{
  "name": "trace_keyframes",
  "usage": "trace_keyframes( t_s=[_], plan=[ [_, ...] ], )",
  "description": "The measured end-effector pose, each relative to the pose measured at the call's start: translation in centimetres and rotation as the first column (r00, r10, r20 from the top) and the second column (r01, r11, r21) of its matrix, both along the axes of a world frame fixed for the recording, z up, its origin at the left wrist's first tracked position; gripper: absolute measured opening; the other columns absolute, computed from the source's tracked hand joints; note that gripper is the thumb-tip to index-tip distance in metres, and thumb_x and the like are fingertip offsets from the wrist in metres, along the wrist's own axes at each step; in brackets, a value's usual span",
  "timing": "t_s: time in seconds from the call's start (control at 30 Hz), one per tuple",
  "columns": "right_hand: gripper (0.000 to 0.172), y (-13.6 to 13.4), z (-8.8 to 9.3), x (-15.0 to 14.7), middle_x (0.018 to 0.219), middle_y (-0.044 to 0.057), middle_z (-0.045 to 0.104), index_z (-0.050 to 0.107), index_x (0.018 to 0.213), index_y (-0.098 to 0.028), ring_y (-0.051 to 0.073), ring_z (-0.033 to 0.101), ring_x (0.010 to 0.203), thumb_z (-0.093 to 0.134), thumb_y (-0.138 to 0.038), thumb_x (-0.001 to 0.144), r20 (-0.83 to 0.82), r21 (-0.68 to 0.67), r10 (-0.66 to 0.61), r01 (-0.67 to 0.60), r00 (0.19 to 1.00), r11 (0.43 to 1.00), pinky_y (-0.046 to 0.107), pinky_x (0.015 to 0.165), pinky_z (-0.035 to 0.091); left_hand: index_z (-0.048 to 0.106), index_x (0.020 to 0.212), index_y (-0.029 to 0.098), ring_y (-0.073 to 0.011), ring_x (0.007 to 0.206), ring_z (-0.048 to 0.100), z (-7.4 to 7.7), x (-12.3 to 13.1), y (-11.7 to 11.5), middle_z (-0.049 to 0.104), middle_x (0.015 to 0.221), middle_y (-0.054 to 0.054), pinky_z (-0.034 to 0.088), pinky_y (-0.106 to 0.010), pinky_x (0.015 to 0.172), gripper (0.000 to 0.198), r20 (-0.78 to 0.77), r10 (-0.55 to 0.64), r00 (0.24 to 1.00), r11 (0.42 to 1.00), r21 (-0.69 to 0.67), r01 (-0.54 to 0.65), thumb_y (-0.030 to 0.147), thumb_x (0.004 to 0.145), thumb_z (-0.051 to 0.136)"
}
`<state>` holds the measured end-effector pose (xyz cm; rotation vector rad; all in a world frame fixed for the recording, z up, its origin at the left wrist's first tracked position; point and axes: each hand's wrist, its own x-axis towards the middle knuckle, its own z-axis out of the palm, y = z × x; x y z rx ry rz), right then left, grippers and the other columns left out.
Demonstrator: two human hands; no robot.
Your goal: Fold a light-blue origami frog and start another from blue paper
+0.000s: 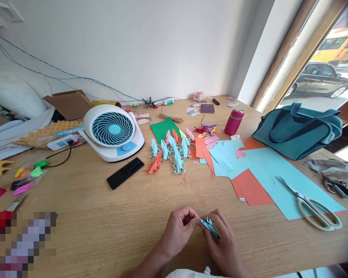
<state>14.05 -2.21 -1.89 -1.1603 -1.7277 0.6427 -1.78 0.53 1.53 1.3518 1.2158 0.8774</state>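
Observation:
Close to the table's front edge, my right hand (224, 241) is closed around a light blue paper squid (210, 227), whose curled strips stick up between the fingers. My left hand (181, 227) pinches at the squid's left end, thumb against forefinger. Much of the paper is hidden by the fingers. Beyond my hands stands a group of similar folded figures, mostly light blue paper squids (178, 160), with an orange paper squid (155, 164) at the left front.
Scissors (310, 208) lie on light blue sheets (266, 173) at right, beside orange paper (253, 189). A black phone (125, 173) and white fan (113, 131) are at left. A red flask (234, 121) and teal bag (298, 131) stand back right.

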Motion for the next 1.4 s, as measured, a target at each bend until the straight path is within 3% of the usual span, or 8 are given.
trace_keyframes(
  t_s=[0.2,0.37,0.53,0.67,0.87,1.07,1.27,1.4],
  plan=[
    [0.011,0.6,1.4,0.4,0.077,0.001,0.052,0.058,0.082,-0.021,0.017,0.051,0.073,0.054,-0.023,0.092,-0.105,-0.214,-0.051,0.028,0.993,0.976,0.028,0.067,0.040,0.070,0.084,0.013,-0.0119,0.060,0.054,-0.7,0.1,0.4,0.059,0.065,-0.001,0.045,-0.023,0.054,0.041,0.204,-0.018,0.979,0.984,-0.167,0.053,0.053,0.081,0.064],
    [0.017,1.0,2.3,0.8,0.076,0.000,0.055,0.063,0.082,-0.020,0.016,0.050,0.073,0.055,-0.031,0.091,-0.228,-0.367,-0.055,-0.034,0.972,0.930,0.027,0.068,0.038,0.065,0.089,0.014,-0.0109,0.063,0.059,-0.7,0.3,-0.2,0.068,0.077,-0.003,0.048,-0.021,0.057,0.023,0.235,-0.005,0.972,0.988,-0.151,0.042,0.036,0.081,0.068],
    [0.023,1.3,2.5,1.6,0.070,-0.002,0.053,0.060,0.075,-0.019,0.013,0.043,0.066,0.064,-0.039,0.086,-0.370,-0.522,-0.089,-0.128,0.925,0.844,0.026,0.064,0.035,0.063,0.093,0.018,-0.0105,0.070,0.063,0.1,0.3,-0.7,0.069,0.081,-0.002,0.048,-0.020,0.062,0.008,0.053,-0.107,0.993,0.986,0.133,0.099,0.018,0.088,0.057],
    [0.031,1.9,2.9,2.2,0.064,-0.005,0.043,0.056,0.070,-0.019,0.011,0.034,0.060,0.071,-0.045,0.078,-0.401,-0.606,-0.131,-0.155,0.907,0.780,0.025,0.058,0.030,0.065,0.095,0.019,-0.0096,0.071,0.059,0.1,-0.1,-0.5,0.068,0.087,-0.002,0.045,-0.018,0.059,0.013,-0.146,-0.079,0.986,0.898,0.419,0.134,0.013,0.089,0.054],
    [0.037,2.4,3.7,2.4,0.064,-0.003,0.046,0.060,0.070,-0.019,0.012,0.036,0.060,0.071,-0.053,0.075,-0.345,-0.637,-0.081,-0.170,0.935,0.752,0.026,0.058,0.031,0.063,0.102,0.021,-0.0118,0.083,0.065,-0.3,-0.6,-0.3,0.070,0.092,-0.003,0.051,-0.024,0.076,0.018,-0.241,-0.064,0.968,0.795,0.574,0.196,0.013,0.093,0.050],
    [0.041,2.1,3.3,2.3,0.062,-0.002,0.046,0.059,0.068,-0.018,0.012,0.035,0.060,0.070,-0.057,0.075,-0.332,-0.632,-0.077,-0.161,0.940,0.758,0.026,0.056,0.030,0.065,0.087,0.019,-0.0099,0.070,0.062,-0.2,-0.1,-0.3,0.069,0.081,-0.001,0.049,-0.018,0.061,0.006,-0.173,-0.011,0.985,0.888,0.451,0.089,0.017,0.089,0.059],
    [0.033,2.0,2.6,1.8,0.069,0.000,0.054,0.064,0.078,-0.018,0.014,0.043,0.065,0.069,-0.051,0.077,-0.354,-0.625,-0.107,-0.149,0.929,0.767,0.027,0.060,0.034,0.064,0.083,0.018,-0.0089,0.067,0.060,-0.4,0.3,-0.4,0.068,0.078,0.000,0.049,-0.018,0.060,0.008,-0.183,0.029,0.983,0.909,0.414,0.051,0.014,0.086,0.058],
    [0.030,2.1,2.8,1.9,0.071,0.001,0.059,0.065,0.077,-0.019,0.016,0.049,0.070,0.071,-0.048,0.076,-0.365,-0.615,-0.115,-0.146,0.924,0.775,0.027,0.065,0.037,0.065,0.084,0.018,-0.0101,0.066,0.062,-0.6,0.2,-0.5,0.068,0.076,0.000,0.049,-0.019,0.062,0.008,-0.226,-0.008,0.974,0.910,0.401,0.100,0.017,0.088,0.057]
  ],
)
